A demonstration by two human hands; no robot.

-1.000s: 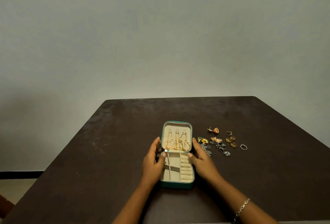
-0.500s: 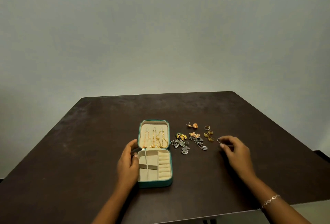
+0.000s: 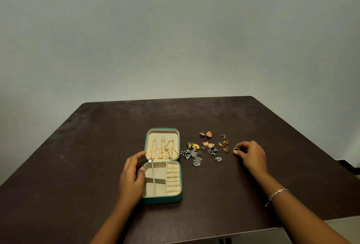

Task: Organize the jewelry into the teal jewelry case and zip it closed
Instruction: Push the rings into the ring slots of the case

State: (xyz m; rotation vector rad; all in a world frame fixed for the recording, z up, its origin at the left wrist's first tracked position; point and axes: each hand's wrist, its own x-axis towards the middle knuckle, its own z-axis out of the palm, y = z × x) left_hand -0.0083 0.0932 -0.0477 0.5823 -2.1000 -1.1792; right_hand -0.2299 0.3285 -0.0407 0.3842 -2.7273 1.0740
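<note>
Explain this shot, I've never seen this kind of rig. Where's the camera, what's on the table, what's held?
There is no machine here: a person works with two bare hands. The single camera sits on their head, looking forward and down, so both arms enter from the bottom edge. On the dark table lies an open teal jewelry case. Gold chains hang in its lid, and the base has empty compartments and a ring roll. To its right lie silver-toned earrings, gold earrings and gold rings. The left hand rests against the case's left side. The right hand, with a bracelet on its wrist, pinches a small silver ring beside the gold rings.
</note>
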